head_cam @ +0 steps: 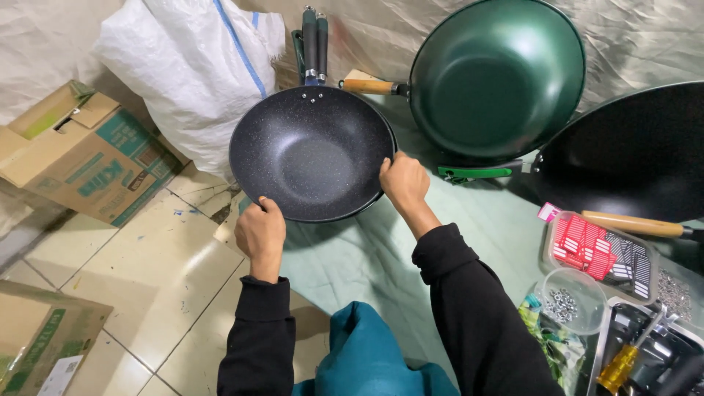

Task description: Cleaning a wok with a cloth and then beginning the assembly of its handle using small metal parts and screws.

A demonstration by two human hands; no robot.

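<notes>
Above the pale green cloth (469,235) on the floor, both hands lift a round black speckled non-stick wok (313,152), tilted so its bowl faces the camera. Left hand (260,233) and right hand (402,182) curl closed on opposite points of the rim, likely to steady it level. Its dark handle (315,44) points away, toward a green wok (495,77).

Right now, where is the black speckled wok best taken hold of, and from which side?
By its dark handle, coming from the far side: it sticks straight out beyond the rim, away from the person. The black speckled wok is round and smooth-rimmed, so the left hand and right hand only pinch its near edge.
</notes>
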